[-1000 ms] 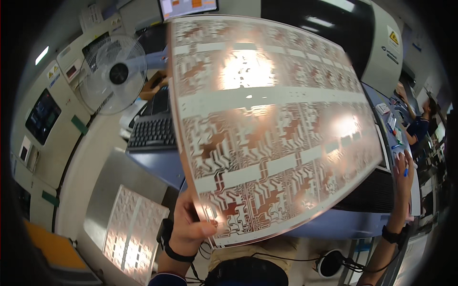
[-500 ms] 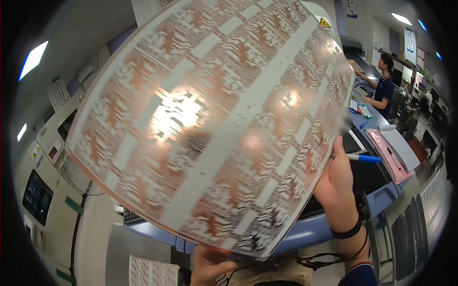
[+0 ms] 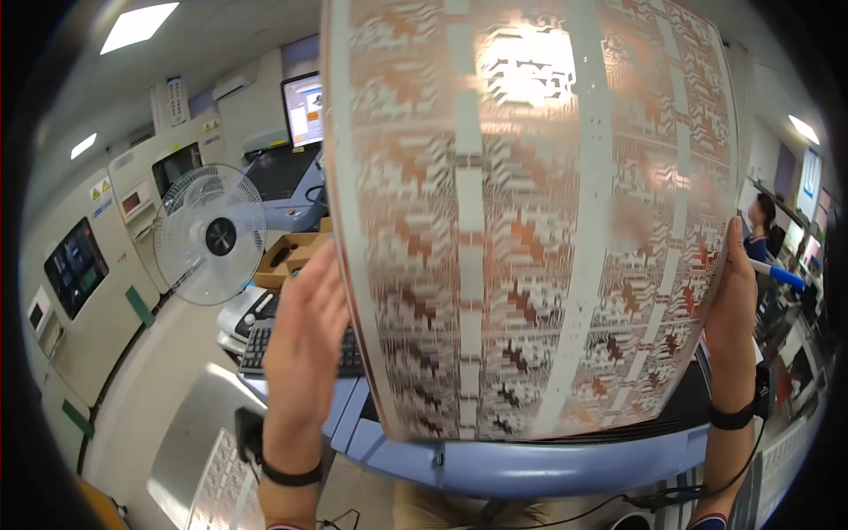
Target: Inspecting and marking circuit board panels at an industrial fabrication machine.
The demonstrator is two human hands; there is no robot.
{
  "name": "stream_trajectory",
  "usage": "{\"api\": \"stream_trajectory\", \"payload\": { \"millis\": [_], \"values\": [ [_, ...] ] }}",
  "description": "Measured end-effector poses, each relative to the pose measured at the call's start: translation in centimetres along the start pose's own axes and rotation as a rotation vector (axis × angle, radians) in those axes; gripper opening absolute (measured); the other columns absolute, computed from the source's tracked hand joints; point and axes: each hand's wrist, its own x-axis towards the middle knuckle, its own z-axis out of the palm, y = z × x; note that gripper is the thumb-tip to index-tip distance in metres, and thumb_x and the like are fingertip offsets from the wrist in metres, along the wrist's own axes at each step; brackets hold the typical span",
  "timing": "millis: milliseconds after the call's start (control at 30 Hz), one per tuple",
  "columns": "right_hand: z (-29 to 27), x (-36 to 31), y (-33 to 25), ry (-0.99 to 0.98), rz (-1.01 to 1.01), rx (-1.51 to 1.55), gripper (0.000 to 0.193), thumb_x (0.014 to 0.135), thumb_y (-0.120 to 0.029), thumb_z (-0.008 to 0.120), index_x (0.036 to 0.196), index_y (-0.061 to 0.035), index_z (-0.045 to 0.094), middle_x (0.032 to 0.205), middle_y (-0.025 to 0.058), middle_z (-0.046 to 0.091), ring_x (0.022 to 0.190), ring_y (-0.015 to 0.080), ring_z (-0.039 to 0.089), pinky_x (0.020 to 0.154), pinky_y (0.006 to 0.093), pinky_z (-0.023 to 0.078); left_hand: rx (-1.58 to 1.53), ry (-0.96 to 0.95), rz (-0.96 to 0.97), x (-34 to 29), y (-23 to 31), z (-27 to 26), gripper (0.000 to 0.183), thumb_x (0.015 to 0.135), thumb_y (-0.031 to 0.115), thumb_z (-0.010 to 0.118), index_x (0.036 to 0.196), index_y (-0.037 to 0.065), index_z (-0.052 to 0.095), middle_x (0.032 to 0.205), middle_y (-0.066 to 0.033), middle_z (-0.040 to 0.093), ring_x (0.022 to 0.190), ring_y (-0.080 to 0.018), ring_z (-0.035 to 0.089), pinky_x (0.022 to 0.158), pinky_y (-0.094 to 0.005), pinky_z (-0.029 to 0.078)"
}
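A large circuit board panel [image 3: 521, 238], coppery with pale bands and repeated trace patterns, stands tilted before me. My right hand [image 3: 731, 305] grips its right edge and also holds a marker with a blue cap [image 3: 779, 274], which sticks out to the right. Beside the panel's left edge is my left hand [image 3: 305, 344], its fingers stretched upward and slightly blurred. Those fingers lie close against the edge, and none wraps over the front face. The back of the panel is hidden.
Under the panel is a blue-edged machine bed [image 3: 548, 464]. A keyboard [image 3: 256, 349], cardboard box [image 3: 291, 252] and fan [image 3: 216, 234] stand to the left. Another patterned panel [image 3: 221, 486] lies on a metal surface at lower left. A person [image 3: 760, 221] is at far right.
The panel has turned more upright and shifted right. My left hand has moved from its lower edge up to its left edge. My right hand keeps hold of panel and marker.
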Motion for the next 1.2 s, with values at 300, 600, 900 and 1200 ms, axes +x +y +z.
{"api": "stream_trajectory", "payload": {
  "millis": [300,600,900,1200],
  "values": [
    [2.1,2.6,-0.2,-0.159,0.148,0.056,0.048,0.110,-0.036,0.046,0.144,-0.0021,0.053,0.131,0.0104,0.068,0.113,0.0203,0.069,0.098,0.0349,0.055,-0.679,-0.074,-0.366,-1.0,-2.8,1.4,0.066,0.112,0.055,0.022,0.151,0.007,0.043,0.141,-0.0123,0.061,0.123,-0.0269,0.064,0.103,-0.0422,0.055],
    [2.3,4.5,6.2,-0.670,0.512,0.579,0.051,0.111,-0.037,0.041,0.144,-0.0005,0.053,0.142,0.0175,0.062,0.123,0.0324,0.066,0.108,0.0464,0.052,-1.193,-0.263,-0.661,-3.5,-5.9,2.5,0.068,0.110,0.057,0.026,0.159,0.010,0.035,0.157,-0.0154,0.046,0.139,-0.0386,0.050,0.116,-0.0558,0.041],
    [1.8,7.3,4.7,-0.130,0.151,-0.403,0.049,0.107,-0.035,0.054,0.142,0.0005,0.056,0.123,0.0209,0.071,0.114,0.0316,0.069,0.099,0.0451,0.052,-0.594,0.083,-0.514,-1.9,-8.0,2.0,0.072,0.110,0.060,0.024,0.160,0.009,0.030,0.162,-0.0154,0.039,0.144,-0.0354,0.042,0.119,-0.0516,0.036],
    [9.5,-10.1,5.7,-0.696,-0.657,-1.349,0.079,0.080,-0.029,0.082,0.146,0.0003,0.051,0.144,0.0295,0.054,0.135,0.0495,0.050,0.114,0.0596,0.038,-0.564,0.391,-0.221,-2.0,-10.4,9.4,0.074,0.110,0.059,0.024,0.157,0.002,0.031,0.156,-0.0142,0.044,0.143,-0.0292,0.044,0.120,-0.0423,0.036]
  ]
}}
